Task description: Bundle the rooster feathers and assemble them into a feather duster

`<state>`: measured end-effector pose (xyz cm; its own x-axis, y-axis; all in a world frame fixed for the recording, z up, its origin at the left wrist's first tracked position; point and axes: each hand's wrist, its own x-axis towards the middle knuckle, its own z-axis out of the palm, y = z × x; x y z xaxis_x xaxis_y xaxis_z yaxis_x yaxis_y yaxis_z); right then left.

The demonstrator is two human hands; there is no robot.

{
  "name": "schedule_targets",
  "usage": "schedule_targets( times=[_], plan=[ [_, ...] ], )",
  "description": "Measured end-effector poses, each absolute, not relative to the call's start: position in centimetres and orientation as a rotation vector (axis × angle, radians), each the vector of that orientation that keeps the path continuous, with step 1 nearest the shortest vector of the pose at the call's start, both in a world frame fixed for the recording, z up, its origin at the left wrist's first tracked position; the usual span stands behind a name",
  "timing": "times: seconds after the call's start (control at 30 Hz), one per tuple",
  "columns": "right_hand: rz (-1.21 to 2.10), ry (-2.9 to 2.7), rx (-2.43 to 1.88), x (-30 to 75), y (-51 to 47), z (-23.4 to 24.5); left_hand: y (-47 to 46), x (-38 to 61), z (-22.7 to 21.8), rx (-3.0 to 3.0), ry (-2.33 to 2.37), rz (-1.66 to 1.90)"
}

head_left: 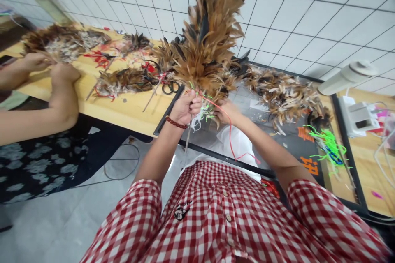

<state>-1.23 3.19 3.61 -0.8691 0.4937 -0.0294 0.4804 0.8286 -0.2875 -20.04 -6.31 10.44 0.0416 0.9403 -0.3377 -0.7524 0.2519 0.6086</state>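
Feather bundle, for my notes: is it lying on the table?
No, left hand and right hand hold the feather bundle upright in the air.

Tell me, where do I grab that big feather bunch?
Grip the feather bundle at its narrow base, coming from below, where the left hand is closed around it. There the quills are bunched tight with cords. Higher up, the feathers fan out loose and soft.
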Motion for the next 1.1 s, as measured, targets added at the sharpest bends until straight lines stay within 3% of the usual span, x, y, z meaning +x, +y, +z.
schedule_targets(
  times=[0.27,0.47,0.57,0.87,1.1],
  plan=[
    [0.546,-2.432,-1.217,9.3,6.4,8.0,-2.9,-16.8,8.9,0.274,0.669,1.228],
    [1.257,-2.412,-0.953,10.3,7.5,9.3,-1.2,-15.7,8.4,0.270,0.684,1.186],
    [1.388,-2.316,-1.042,10.2,8.7,8.5,-1.5,-16.1,8.2,0.293,0.705,1.196],
    [0.679,-2.725,-1.287,12.9,11.7,4.7,-2.4,-16.7,8.5,0.327,0.777,1.209],
    [0.595,-2.555,-1.085,16.4,9.6,3.9,-1.8,-16.2,8.4,0.336,0.749,1.187]
  ],
)
